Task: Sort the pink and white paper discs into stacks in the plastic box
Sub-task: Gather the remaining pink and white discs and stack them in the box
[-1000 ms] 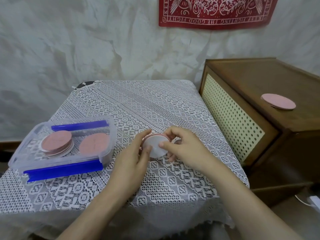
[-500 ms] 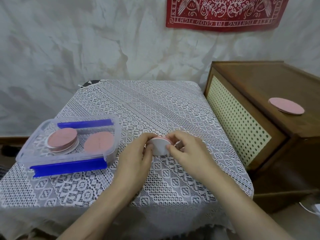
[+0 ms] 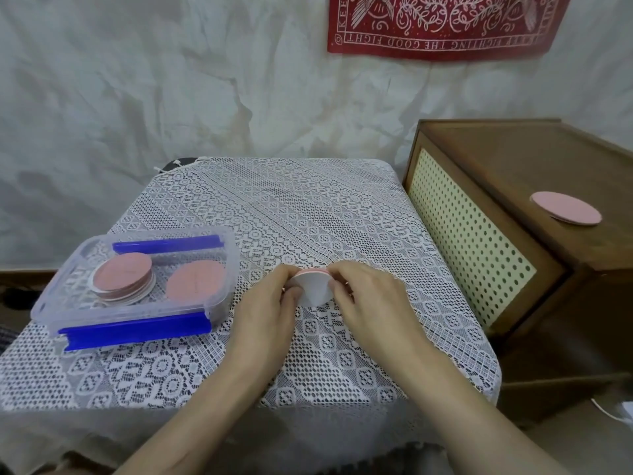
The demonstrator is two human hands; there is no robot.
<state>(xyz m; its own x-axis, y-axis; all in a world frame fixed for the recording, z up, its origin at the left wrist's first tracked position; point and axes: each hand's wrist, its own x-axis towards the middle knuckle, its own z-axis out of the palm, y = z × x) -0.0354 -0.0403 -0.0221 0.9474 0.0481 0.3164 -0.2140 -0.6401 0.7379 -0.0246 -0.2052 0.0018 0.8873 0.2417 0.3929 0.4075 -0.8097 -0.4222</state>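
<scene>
I see my left hand [image 3: 270,299] and right hand [image 3: 363,296] pinching a small bunch of round paper discs, white face toward me [image 3: 313,291], over the lace-covered table [image 3: 308,217]; fingers hide its edges, so I cannot count them. Left, the clear plastic box with blue clips [image 3: 219,262] holds two pink-topped stacks.

The table carries a white lace cloth [image 3: 274,214], openwork and matt, rough in its weave; near its left edge sits a clear plastic box [image 3: 61,286], glossy, with smooth blue plastic clips [image 3: 137,329] along its long sides; the paper discs [image 3: 122,276] inside look matt pink, white at the rims; the held disc [image 3: 315,289] shows a plain matt white face; the cabinet [image 3: 548,159] is brown wood with a dull sheen, its side a cream perforated panel [image 3: 462,234]; the wall hanging [image 3: 445,25] is red printed cloth
</scene>
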